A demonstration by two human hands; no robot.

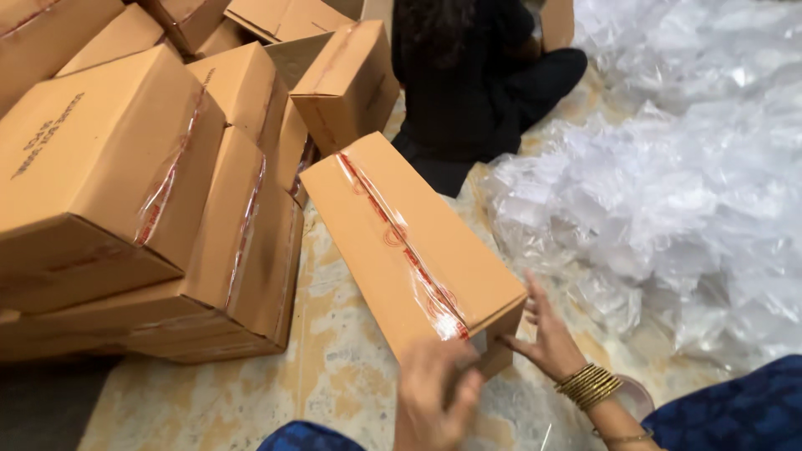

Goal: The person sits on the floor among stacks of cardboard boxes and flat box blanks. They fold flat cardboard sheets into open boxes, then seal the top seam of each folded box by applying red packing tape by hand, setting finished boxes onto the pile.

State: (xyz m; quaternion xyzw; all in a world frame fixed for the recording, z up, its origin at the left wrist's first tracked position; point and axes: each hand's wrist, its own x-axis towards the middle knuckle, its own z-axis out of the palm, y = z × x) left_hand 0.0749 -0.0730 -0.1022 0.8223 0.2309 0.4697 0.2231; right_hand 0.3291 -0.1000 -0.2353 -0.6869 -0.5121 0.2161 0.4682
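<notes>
Nearest the camera, at the bottom centre of the frame, the left hand (436,392) curls over the near end of a long cardboard box (401,250), fingers bent against the taped corner; it presses on that end, but I cannot tell whether the grip is really clenched around anything. Just to its right the right hand (547,330), with a stack of gold bangles (589,386) on the wrist, lies open, fingertips touching the box's near right corner rather than grasping it. The box runs diagonally from the centre of the frame down to the hands, its near end raised off the mottled floor (334,367), with a strip of clear and red tape (405,246) along its top seam.

A stack of taped cartons (125,192) fills the left of the frame. A heap of clear plastic bags (668,184) covers the right. Another person in dark clothes (476,83) sits at the upper centre, beyond the box.

With only fingertips on one corner, the tilted box could slip or twist sideways. The wrinkled tape at the near end might tear unevenly if pulled.
</notes>
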